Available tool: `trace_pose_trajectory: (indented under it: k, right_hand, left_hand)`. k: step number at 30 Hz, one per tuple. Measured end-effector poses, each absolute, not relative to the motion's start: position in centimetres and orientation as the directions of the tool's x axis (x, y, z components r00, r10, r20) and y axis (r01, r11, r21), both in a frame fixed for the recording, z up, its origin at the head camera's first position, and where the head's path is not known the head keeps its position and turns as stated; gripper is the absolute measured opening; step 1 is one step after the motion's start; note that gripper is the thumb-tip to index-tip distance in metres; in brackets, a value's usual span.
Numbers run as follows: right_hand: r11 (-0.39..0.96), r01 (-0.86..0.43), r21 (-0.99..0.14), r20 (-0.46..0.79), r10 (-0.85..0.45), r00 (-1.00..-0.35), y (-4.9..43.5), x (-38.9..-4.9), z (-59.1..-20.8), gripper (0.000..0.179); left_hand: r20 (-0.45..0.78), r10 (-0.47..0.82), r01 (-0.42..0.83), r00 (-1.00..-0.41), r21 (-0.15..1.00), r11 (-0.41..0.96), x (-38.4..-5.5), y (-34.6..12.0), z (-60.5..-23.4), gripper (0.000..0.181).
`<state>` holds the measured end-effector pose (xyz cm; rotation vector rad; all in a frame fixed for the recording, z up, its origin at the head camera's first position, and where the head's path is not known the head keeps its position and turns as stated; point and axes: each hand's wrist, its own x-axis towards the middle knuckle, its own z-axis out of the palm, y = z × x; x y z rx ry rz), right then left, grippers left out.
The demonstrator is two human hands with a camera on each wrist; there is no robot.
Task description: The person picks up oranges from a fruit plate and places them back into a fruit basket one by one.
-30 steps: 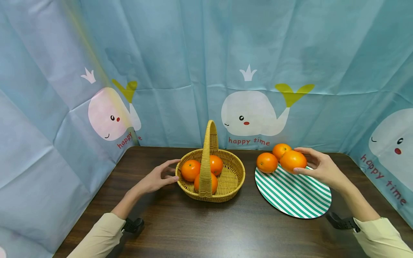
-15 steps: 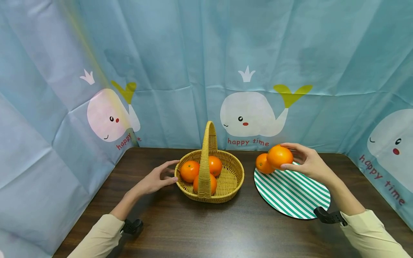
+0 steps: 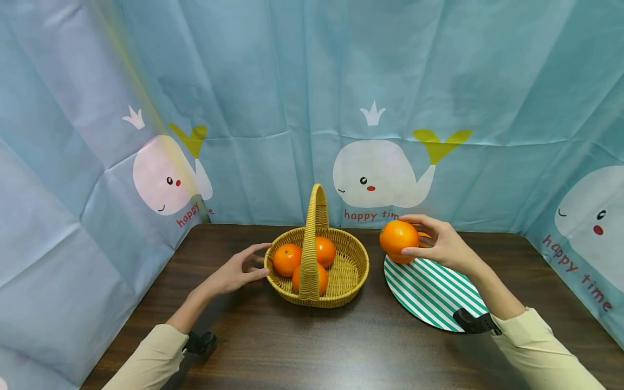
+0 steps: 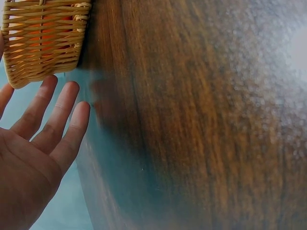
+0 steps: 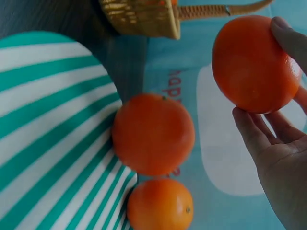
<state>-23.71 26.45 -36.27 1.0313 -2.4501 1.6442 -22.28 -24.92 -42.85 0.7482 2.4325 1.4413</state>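
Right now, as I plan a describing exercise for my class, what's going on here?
A person's right hand is holding up an orange fruit. Two other fruits sit by the edge of a green-and-white striped mat. The left hand is at the side of a yellow wicker basket, which has three fruits inside.

The head view looked forward and down over the table (image 3: 312,346), far enough back to frame the left hand (image 3: 237,272), right hand (image 3: 441,245), basket (image 3: 324,302) and striped mat (image 3: 429,292) together. Both wrist views were close and turned sideways, the left sharing left hand and basket with it, the right sharing basket, right hand, striped mat and oranges (image 5: 153,134).
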Motion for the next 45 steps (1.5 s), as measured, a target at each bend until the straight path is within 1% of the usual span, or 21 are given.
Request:
trace_pose_trajectory:
  k: [9,19,24,32,38,45]
  right_hand:
    - [0.177,-0.482,-0.858,0.327,-0.535,-0.779,23.6,-24.1,-36.8,0.064]
    - [0.162,-0.483,-0.86,0.314,-0.578,-0.753,20.8,-24.1,-37.4,0.064]
    - [0.153,-0.506,-0.849,0.321,-0.611,-0.724,19.4,-23.9,-37.9,0.064]
    - [0.088,-0.488,-0.868,0.323,-0.647,-0.691,17.8,-24.0,-39.0,0.067]
    - [0.091,-0.511,-0.855,0.327,-0.671,-0.665,17.1,-23.9,-39.7,0.066]
    - [0.097,-0.494,-0.864,0.313,-0.665,-0.678,16.7,-23.6,-39.8,0.067]
  left_hand:
    - [0.086,0.518,0.318,-0.851,0.869,0.379,-22.3,-24.9,-42.8,0.064]
    - [0.096,0.515,0.335,-0.851,0.857,0.393,-22.4,-25.0,-42.6,0.064]
    - [0.083,0.509,0.327,-0.856,0.85,0.412,-22.6,-25.1,-42.7,0.064]
    - [0.077,0.51,0.321,-0.857,0.854,0.41,-22.6,-25.1,-42.8,0.064]
    - [0.072,0.517,0.314,-0.853,0.862,0.398,-22.6,-25.1,-42.8,0.063]
    - [0.069,0.514,0.303,-0.855,0.871,0.386,-22.7,-25.1,-42.8,0.064]
